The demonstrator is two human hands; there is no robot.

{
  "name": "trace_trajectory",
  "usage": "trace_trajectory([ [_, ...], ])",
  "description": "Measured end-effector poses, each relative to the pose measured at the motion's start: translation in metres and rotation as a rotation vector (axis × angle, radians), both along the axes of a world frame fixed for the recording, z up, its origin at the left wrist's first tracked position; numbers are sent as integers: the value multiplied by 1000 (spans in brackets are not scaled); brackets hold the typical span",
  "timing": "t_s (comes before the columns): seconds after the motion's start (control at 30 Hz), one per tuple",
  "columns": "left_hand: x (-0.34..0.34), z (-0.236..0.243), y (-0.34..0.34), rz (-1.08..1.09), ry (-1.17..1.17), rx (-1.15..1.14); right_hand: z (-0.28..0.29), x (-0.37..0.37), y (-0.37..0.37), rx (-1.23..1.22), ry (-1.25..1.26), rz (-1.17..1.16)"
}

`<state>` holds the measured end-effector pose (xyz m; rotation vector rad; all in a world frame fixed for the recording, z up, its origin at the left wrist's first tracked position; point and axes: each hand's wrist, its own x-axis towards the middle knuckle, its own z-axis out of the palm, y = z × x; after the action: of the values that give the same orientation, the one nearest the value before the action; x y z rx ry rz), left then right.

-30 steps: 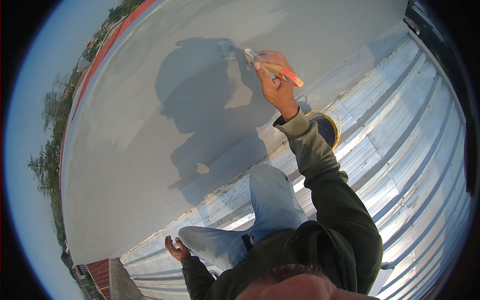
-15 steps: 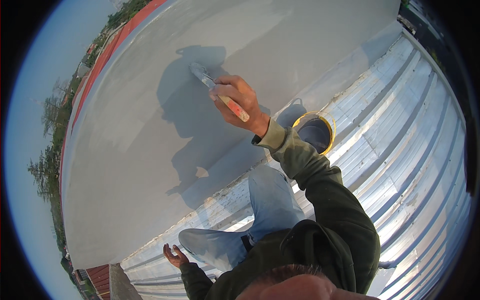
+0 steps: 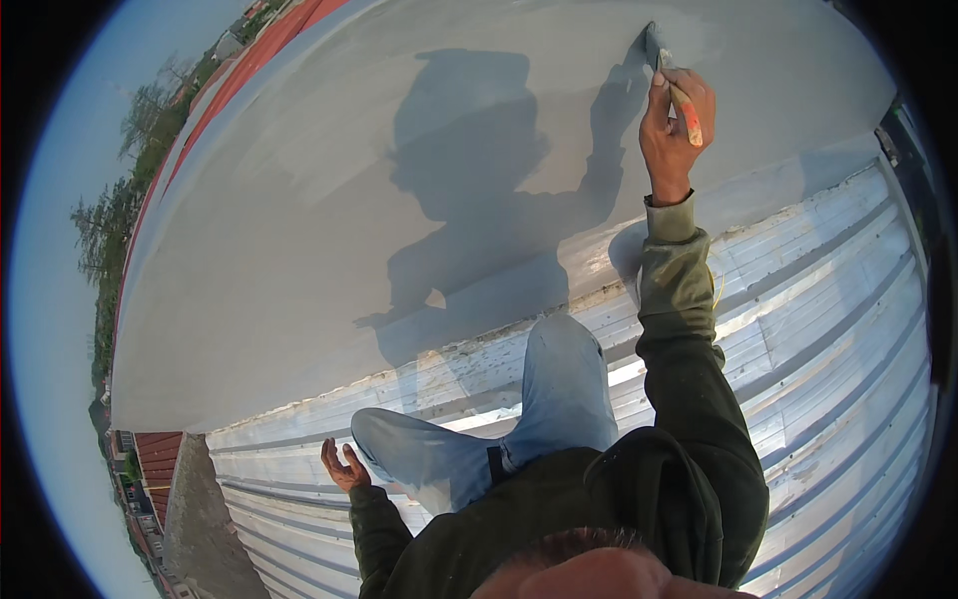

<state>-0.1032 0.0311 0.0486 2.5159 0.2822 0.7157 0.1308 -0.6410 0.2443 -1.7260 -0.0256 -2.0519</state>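
The grey wall [image 3: 249, 299] is largest, then the ribbed metal roof [image 3: 818, 339] below. The right hand [image 3: 672, 145] has its fingers closed around the brush [image 3: 683, 104], bristles against the wall. The left hand [image 3: 344, 466], empty, hangs over the roof, fingers loosely spread.

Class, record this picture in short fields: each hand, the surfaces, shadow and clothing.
Right hand: holds an orange-marked wooden paintbrush, tip at the smooth grey wall
Left hand: empty, open, beside a bent knee
Roof: ribbed silvery metal, along the wall's lower edge
Shadow: the person's, dark on the wall
Clothing: dark green top, faded blue jeans
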Motion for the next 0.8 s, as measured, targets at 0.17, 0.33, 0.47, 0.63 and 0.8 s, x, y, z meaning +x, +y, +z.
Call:
trace_trajectory([
  [0.17,27,-7,-19,-148,-107,71,-20,-1,206,-29,108,388],
  [0.33,34,-7,-43,-159,-74,-37,-27,-7,247,-52,175,746],
  [0.47,17,-12,-25,-114,-91,-44,-31,-18,149,229,129,445],
  [0.63,5,-11,-13,-48,-101,34,-33,-13,141,160,148,70],
  [0.8,22,-3,-15,-94,-116,3,-39,-2,302,32,199,588],
])
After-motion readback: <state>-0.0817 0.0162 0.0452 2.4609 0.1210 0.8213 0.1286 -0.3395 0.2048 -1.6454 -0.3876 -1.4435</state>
